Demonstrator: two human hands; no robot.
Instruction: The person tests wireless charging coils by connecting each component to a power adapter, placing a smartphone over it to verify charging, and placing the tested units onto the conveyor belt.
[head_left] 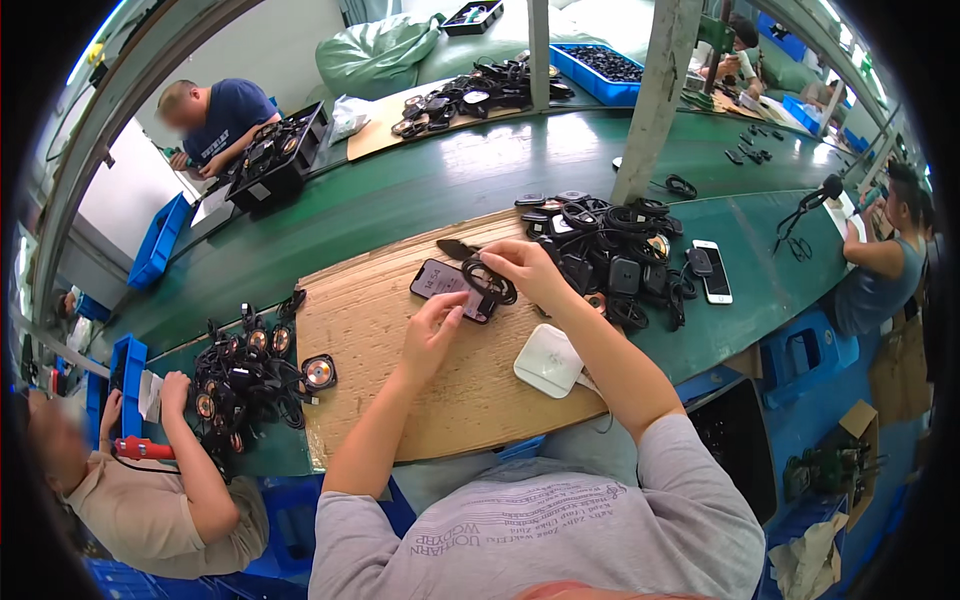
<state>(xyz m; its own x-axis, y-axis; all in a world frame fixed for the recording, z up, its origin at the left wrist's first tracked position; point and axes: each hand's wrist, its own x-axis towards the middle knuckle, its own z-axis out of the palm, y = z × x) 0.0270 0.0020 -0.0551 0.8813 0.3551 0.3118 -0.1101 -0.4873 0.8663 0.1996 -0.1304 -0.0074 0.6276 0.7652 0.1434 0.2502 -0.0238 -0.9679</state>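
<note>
My right hand (pixel 522 268) pinches a coiled black cable (pixel 490 284) above the cardboard. A dark flat end piece (pixel 456 249) sticks out to the left of the coil. Partly beneath the coil lies a phone (pixel 432 280) with its screen lit. My left hand (pixel 432 335) is just short of the coil, its fingers bent and apart with nothing visible between them. Close to my right forearm sits a white square device (pixel 548 360) with a cord. Both hands are over the cardboard sheet (pixel 370 370).
Black cabled pucks form a pile (pixel 620 260) at the right, beside a white phone (pixel 712 272). Another pile (pixel 245 375) lies at the left, near a co-worker's arm (pixel 200 470). A green conveyor belt (pixel 430 165) runs beyond. A metal post (pixel 655 100) rises behind the right pile.
</note>
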